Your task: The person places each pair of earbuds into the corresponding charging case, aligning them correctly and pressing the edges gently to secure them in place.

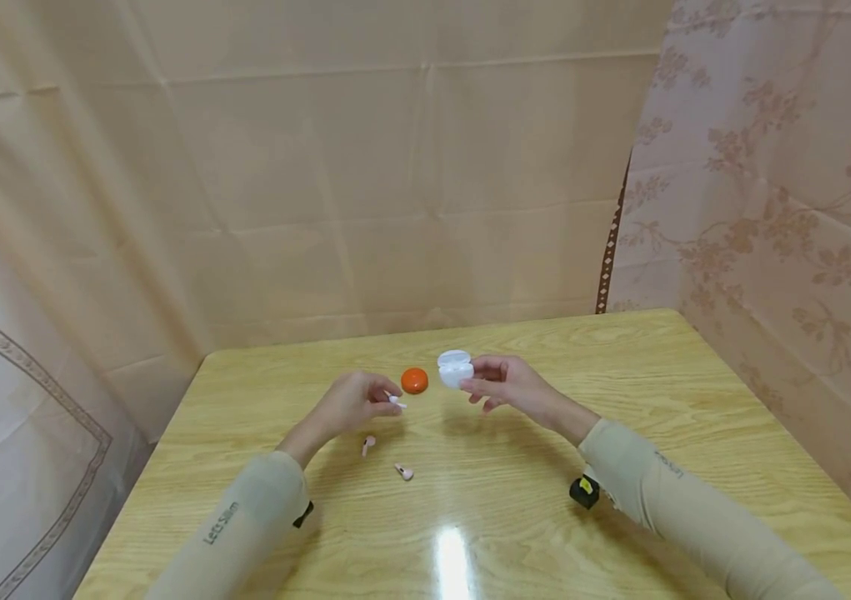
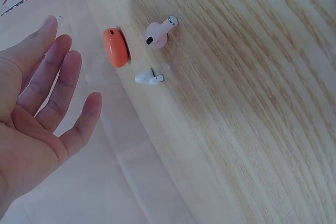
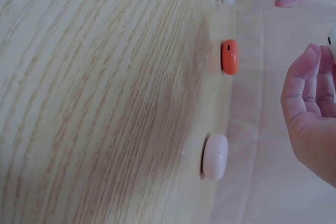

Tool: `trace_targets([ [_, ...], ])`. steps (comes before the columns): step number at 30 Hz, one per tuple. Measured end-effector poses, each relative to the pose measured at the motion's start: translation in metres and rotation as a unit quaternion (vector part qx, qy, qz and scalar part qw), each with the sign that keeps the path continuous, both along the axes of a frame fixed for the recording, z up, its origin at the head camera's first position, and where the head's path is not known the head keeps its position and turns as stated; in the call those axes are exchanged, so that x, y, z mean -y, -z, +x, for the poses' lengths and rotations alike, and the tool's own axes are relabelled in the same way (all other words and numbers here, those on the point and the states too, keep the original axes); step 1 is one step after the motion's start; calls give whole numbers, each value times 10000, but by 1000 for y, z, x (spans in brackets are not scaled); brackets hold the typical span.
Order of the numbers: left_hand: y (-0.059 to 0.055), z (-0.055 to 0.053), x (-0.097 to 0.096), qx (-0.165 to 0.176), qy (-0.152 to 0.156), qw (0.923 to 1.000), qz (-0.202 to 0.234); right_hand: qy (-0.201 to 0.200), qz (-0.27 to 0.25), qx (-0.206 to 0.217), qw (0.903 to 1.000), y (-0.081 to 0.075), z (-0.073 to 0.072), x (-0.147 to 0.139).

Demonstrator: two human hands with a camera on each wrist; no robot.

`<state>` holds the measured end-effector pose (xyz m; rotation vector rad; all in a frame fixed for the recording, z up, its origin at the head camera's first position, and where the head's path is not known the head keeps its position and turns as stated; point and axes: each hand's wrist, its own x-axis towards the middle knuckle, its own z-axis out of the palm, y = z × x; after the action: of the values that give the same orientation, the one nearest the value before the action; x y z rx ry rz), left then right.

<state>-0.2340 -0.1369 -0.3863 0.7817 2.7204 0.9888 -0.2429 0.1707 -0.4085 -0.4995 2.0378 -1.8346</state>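
Observation:
In the head view my left hand (image 1: 352,406) pinches a white earbud (image 1: 395,402) between thumb and fingertips, above the table. To its right, my right hand (image 1: 513,389) holds a white earbud case (image 1: 455,372) by its side, lid raised. The left wrist view hides most of the pinched earbud behind the fingers. An orange earbud case (image 1: 414,381) lies closed between the hands. Two pale earbuds, one upper (image 1: 368,444) and one lower (image 1: 404,472), lie on the table near my left hand.
A closed pale pink case (image 3: 215,157) stands on the wooden table (image 1: 493,533) in the right wrist view; the head view does not show it. Beige curtain cloth (image 1: 320,183) hangs behind the far edge, and patterned cloth (image 1: 793,183) hangs at the right.

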Motion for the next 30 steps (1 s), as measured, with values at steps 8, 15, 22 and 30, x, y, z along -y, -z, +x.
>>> trace_targets([
  [8, -2, -1, -2, -289, -56, 9994, -174, -10, 57, -107, 9999, -1, 1, -1],
  [15, -6, -1, -3, -605, 67, 9981, -30, 22, 75, -86, 9999, -2, 1, 0],
  [22, -11, -3, -6, -733, 218, 9963, 390, 30, 66, -71, 9999, -4, 2, 0],
  [30, -22, -4, -11, -695, 246, 9948, 704, 9, 106, -85, 9999, -5, 2, 0],
])
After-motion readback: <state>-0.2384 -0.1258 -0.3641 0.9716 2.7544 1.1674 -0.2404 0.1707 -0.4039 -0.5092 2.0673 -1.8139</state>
